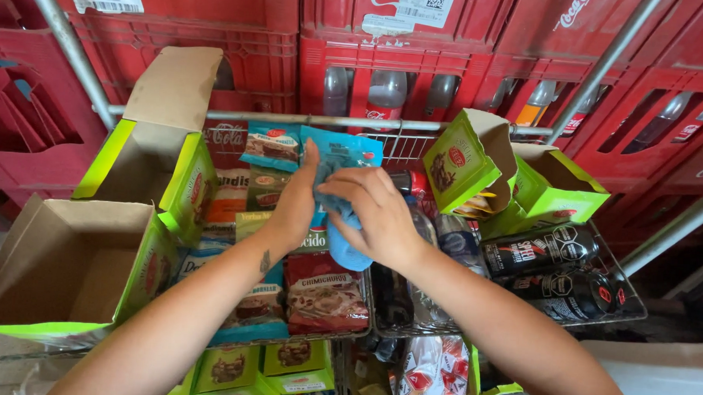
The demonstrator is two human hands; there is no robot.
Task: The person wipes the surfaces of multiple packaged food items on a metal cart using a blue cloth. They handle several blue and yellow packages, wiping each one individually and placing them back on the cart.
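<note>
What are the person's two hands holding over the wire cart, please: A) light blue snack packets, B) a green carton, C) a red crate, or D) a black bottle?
A: both the left hand and the right hand grip light blue snack packets, above the wire cart.

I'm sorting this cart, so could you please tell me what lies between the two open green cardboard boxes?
In the head view, both hands, left hand and right hand, hold a blue packet there, above stacked snack packets.
</note>
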